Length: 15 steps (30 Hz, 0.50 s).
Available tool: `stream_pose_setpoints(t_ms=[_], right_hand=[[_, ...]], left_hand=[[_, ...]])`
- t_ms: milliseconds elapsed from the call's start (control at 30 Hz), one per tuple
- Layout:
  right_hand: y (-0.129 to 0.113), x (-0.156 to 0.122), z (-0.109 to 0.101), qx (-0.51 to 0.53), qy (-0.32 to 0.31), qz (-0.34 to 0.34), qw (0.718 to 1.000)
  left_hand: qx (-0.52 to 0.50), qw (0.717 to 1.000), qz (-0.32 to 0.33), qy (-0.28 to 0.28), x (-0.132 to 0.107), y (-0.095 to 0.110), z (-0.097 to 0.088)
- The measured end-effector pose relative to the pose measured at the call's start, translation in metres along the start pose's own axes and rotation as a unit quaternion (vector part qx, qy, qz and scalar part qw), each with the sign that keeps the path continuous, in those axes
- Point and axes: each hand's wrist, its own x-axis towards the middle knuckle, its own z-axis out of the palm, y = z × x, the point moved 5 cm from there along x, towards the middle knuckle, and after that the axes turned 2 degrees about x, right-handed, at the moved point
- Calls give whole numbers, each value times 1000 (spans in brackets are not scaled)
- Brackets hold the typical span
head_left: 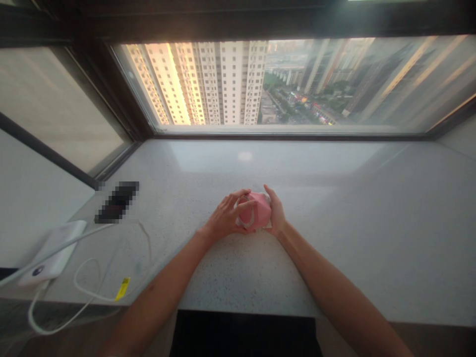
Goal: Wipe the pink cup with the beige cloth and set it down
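Note:
A small pink object [256, 210] with a pale band or ring on its left side rests just above the speckled stone windowsill [334, 223], held between both hands. My left hand [226, 215] curls round its left side, fingertips pinching at the pale band. My right hand [275, 213] cups its right side, fingers pressed against it. What the object is cannot be made out.
A white power bank [52, 258] lies at the sill's left front, with a white cable [89, 287] looping off the edge. A dark pixelated flat object [117, 201] lies beyond it. A wide window [290, 84] overlooks tall buildings.

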Motion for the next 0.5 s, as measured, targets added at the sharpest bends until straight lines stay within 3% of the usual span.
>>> stream_pose_setpoints(t_ms=[233,500], right_hand=[[-8,-6,11,-45,-11,-54,997],[-9,-8,12,-60,28,-91,994]], left_hand=[[-49,997,-14,58,4,6,-7],[-122,986,-24,111,6,9,-12]])
